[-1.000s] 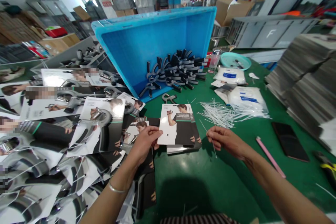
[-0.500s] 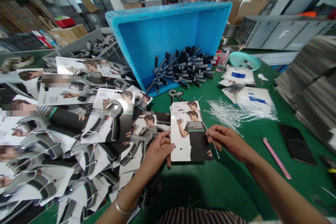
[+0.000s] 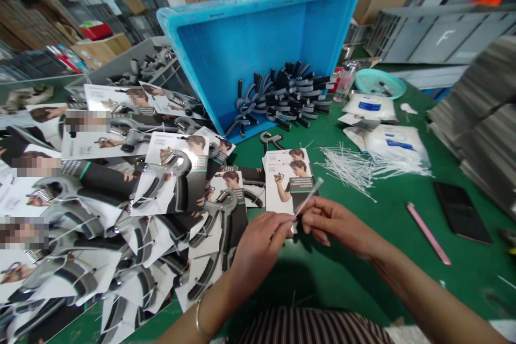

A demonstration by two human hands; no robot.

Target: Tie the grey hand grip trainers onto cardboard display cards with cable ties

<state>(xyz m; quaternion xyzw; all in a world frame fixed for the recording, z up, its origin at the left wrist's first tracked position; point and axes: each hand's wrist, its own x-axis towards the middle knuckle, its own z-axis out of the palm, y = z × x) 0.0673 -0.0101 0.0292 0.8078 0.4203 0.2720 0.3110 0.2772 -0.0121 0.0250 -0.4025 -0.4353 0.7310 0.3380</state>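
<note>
My left hand (image 3: 264,244) pinches the lower end of a white cable tie (image 3: 309,196) between thumb and fingers. My right hand (image 3: 336,226) is closed, its fingertips on the same tie close by. The tie slants up to the right, blurred, over a stack of printed cards (image 3: 280,174), whose lower part my hands cover. The cards show a person and a grip strengthener. Left of my hands lie many grip strengtheners (image 3: 217,215) tied to such cards, heaped over each other. Just behind the card stack lies one loose grip strengthener (image 3: 271,141).
A tilted blue crate (image 3: 258,27) holds loose grip strengtheners. To the right are a pile of cable ties (image 3: 349,166), plastic bags of ties (image 3: 397,145), a pink pen-like stick (image 3: 428,234), a phone (image 3: 463,212) and a turquoise dish (image 3: 381,81). Grey stacked sheets (image 3: 479,102) stand at the right edge.
My left hand has let go of the card stack and moved right to the cable tie. My right hand has shifted left, and the tie now points upward. The view has tilted slightly.
</note>
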